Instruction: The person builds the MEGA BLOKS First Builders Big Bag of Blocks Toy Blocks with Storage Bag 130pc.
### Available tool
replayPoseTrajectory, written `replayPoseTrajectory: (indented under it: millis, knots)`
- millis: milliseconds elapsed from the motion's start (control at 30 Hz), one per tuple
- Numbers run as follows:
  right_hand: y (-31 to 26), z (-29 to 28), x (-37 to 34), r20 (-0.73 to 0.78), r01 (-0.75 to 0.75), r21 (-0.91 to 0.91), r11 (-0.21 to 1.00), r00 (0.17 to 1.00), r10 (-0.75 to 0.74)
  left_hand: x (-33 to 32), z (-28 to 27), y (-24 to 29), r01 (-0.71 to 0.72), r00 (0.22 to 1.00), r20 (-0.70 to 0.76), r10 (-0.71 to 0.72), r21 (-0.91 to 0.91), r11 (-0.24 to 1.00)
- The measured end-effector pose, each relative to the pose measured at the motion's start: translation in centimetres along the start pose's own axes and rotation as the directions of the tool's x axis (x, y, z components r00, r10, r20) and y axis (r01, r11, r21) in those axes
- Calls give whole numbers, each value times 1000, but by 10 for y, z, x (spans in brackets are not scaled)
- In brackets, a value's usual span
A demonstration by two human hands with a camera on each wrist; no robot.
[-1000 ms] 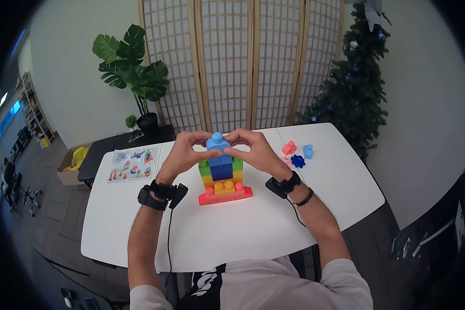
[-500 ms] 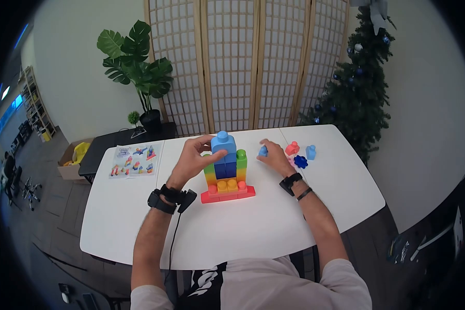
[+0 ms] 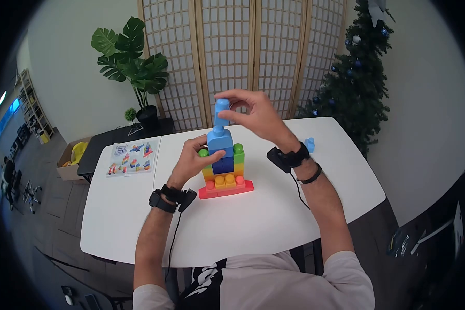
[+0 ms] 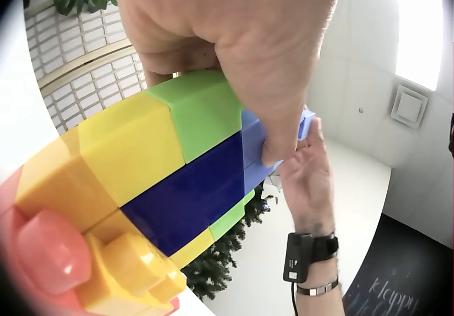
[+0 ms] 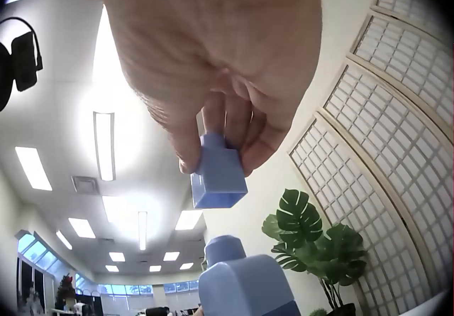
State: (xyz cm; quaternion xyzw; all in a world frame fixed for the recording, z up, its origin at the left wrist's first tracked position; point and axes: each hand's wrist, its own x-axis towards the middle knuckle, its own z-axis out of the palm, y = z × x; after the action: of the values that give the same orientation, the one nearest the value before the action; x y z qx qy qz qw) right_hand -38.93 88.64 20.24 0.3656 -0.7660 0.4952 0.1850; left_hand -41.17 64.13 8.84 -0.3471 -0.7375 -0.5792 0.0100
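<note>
The tower point(image 3: 223, 166) is standing upright on the desk point(image 3: 274, 212), with its red base point(image 3: 226, 191) resting at the bottom and its light-blue cap point(image 3: 219, 140) rising at the top. On the tower's left, the left hand point(image 3: 189, 161) is clamping the upper part, its thumb point(image 4: 278, 142) lying on the front. Above the tower, the right hand point(image 3: 256, 116) is pinching a light-blue block point(image 5: 218, 177), and that block is hanging just clear of the cap's stud point(image 5: 224, 248), hollow underside facing down. So the hands are working apart, each closed on its own thing.

If the block is leaning or sitting off-line above the stud, its rim could be catching and jamming crooked. Hard pressing so high would probably be straining a tall, shallow stack: with a loose left hand, the tower could be tipping backward. A sideways knock could be twisting the cap loose. Right of the tower, a second block point(image 3: 309, 144) is sitting.
</note>
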Motion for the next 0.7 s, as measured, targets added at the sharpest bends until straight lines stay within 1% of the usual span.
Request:
replayPoseTrajectory:
  millis: [33, 67, 100, 167, 233, 300, 333, 400, 500, 600, 700]
  knots:
    - [-1, 6, -1, 44, 27, -56, 998, 999, -25, 1, 0, -1, -1, 1000, -2, 1, 1, 1000]
    - [6, 12, -4, 102, 20, -143, 989, 995, -6, 1, 0, -2, -43, 999, -13, 43, 15, 999]
    - [10, 17, -6, 109, 23, -143, 990, 994, -8, 1, -1, -2, -83, 996, -27, 84, 29, 996]
    - [11, 26, -11, 38, 29, -36, 999, 999, -27, 1, -2, 0, -69, 997, -21, 70, 32, 997]
    - [10, 24, -12, 47, 15, -52, 999, 999, -12, -1, -2, 1, -53, 999, -7, 54, 37, 998]
    - [9, 20, -12, 109, -5, -64, 998, 994, 12, 1, -2, 1, -38, 999, 9, 38, 24, 999]
    - [10, 19, -13, 104, -7, -67, 998, 995, 14, 2, -2, 1, -41, 999, 16, 41, 23, 999]
    - [12, 20, -15, 148, -26, -23, 999, 989, 30, 2, -2, 0, -62, 998, -6, 62, 31, 998]
    - [14, 18, -15, 193, -26, 2, 1000, 981, 25, 1, -2, 0, -62, 998, -1, 62, 16, 998]
    - [15, 18, -15, 191, -30, -1, 1000, 981, 29, 2, -5, 1, -33, 999, 43, 31, 48, 998]
    - [17, 19, -15, 192, -22, -1, 1000, 981, 22, 2, -6, 0, -26, 999, 47, 23, 57, 998]
